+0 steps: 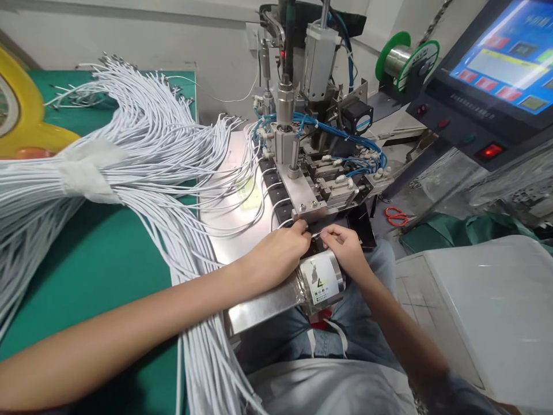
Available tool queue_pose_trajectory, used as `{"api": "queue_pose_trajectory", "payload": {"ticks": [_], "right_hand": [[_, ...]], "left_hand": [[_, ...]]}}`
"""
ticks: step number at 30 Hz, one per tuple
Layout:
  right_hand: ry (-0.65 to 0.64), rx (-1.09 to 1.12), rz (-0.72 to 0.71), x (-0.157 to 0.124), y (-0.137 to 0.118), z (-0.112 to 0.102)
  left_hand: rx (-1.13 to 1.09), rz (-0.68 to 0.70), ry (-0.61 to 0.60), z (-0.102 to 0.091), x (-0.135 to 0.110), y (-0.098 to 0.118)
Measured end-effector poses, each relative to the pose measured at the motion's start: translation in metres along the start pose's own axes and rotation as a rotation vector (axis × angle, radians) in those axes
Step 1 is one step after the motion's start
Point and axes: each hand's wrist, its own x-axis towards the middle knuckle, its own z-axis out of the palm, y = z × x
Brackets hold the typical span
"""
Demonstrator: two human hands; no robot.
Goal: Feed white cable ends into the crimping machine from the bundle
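Observation:
My left hand (pixel 283 251) is closed in a pinch on a white wire (pixel 283 223) at the front of a metal machine (pixel 302 155). Facing it, my right hand (pixel 345 245) pinches the small metal tip of that wire (pixel 316 234). Both hands sit just below the machine's black conveyor with wires laid across it (pixel 276 193). A large bundle of white wires (pixel 142 150), bound with white tape, lies on the green table (pixel 99 259) to the left. A cylindrical motor with a label (pixel 322 279) is under my hands.
A touchscreen panel (pixel 505 63) with a red lit switch stands at the right. A green solder spool (pixel 406 57) sits behind the machine. Red scissors (pixel 395 216) lie right of it. A white plastic bin (pixel 488 311) is at the lower right. Yellow tape roll (pixel 21 109) at far left.

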Motion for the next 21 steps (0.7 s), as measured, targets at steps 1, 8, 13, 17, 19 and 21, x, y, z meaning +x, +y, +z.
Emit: {"api": "queue_pose_trajectory", "payload": {"ticks": [1,8,13,17,19,21], "right_hand": [[-0.017,0.004,0.01,0.001,0.0,0.0],[-0.123,-0.051,0.019,0.007,-0.004,-0.005],[-0.164,-0.075,0.016,0.009,-0.009,-0.008],[-0.216,-0.046,0.073,0.014,-0.01,-0.009],[-0.237,-0.014,0.122,0.015,-0.009,-0.009],[-0.242,0.007,0.159,0.013,-0.007,-0.009]], "left_hand": [[-0.01,0.002,-0.004,0.0,0.0,0.0],[0.005,0.017,-0.011,-0.001,-0.001,0.0],[0.072,0.048,-0.033,0.0,-0.003,0.001],[0.105,0.062,-0.048,-0.001,-0.001,0.0],[0.161,0.086,-0.065,-0.002,0.0,0.001],[0.213,0.116,-0.061,-0.002,0.001,0.003]]}}
